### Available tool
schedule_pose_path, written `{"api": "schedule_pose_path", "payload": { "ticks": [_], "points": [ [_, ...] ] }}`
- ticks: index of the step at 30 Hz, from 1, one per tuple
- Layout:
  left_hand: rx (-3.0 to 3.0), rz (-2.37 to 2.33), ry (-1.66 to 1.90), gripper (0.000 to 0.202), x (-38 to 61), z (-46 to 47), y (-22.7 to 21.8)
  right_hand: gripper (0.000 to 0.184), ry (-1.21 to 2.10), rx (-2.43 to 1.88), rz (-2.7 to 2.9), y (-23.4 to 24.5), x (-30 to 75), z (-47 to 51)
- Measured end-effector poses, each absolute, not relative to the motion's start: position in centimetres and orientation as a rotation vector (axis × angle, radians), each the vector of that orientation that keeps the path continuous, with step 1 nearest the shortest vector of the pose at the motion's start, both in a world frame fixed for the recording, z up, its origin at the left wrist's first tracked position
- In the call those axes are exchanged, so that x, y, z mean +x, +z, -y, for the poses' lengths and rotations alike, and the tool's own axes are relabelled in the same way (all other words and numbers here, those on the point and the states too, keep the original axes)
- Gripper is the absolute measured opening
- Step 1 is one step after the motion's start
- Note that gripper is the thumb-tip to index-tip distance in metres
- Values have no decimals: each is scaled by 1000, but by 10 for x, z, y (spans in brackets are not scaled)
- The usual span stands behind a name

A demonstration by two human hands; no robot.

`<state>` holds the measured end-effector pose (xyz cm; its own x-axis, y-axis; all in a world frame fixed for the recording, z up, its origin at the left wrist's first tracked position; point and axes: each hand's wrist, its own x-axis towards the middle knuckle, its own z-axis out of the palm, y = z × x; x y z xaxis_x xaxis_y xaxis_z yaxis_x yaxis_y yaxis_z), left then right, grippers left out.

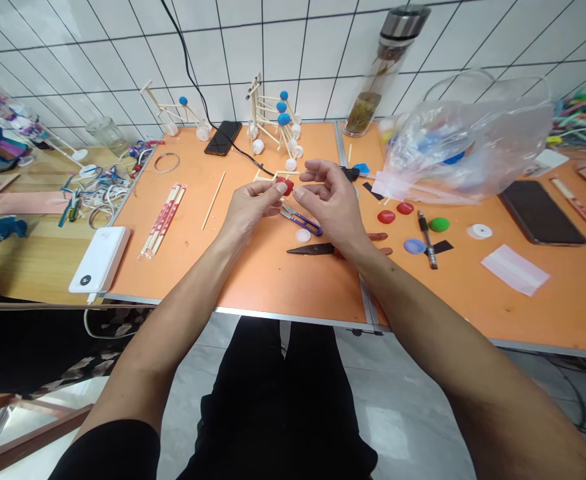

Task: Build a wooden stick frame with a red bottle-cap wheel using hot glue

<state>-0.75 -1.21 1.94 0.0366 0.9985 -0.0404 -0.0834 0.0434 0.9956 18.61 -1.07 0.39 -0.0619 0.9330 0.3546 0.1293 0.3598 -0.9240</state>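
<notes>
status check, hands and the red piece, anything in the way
Left hand pinching red piece. Right hand open, close beside it. Scissors and pliers lying close by, might crowd the work.

Red pc (pixel 286 186), org. tbl (pixel 277 287), blk-lined wht tiles (pixel 281 40)

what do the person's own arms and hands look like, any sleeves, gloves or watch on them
The left hand and right hand are bare: no gloves, watch or bracelet shows. A plain black sleeve ends on the left arm; the right arm is bare as far as it shows.
</notes>
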Motion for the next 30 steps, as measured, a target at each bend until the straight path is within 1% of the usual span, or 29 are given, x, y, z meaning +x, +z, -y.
{"api": "schedule_pose_path", "payload": {
  "ticks": [3,5,8,10,14,20,26,30],
  "points": [
    [1251,-1189,1280,42,-7,11,18,64,1284,-944,1244,11,185,12],
    [1379,-1207,1338,31,-6,12,18,63,1444,-883,1157,14,183,14],
    [1596,-1228,1405,12,-2,17,18,57,1559,-832,1102,14,180,16],
    [1691,-1263,1407,8,0,21,19,54,1583,-812,1072,13,178,16],
    [1757,-1295,1352,12,2,26,20,54,1599,-783,1008,10,175,15],
    [1765,-1205,1307,27,1,24,20,52,1597,-809,957,10,177,13],
    [1617,-1247,1425,22,-7,12,18,51,1624,-854,939,8,178,12],
    [1643,-1233,1464,25,-14,0,7,54,1623,-853,947,7,177,12]
  ]
}}
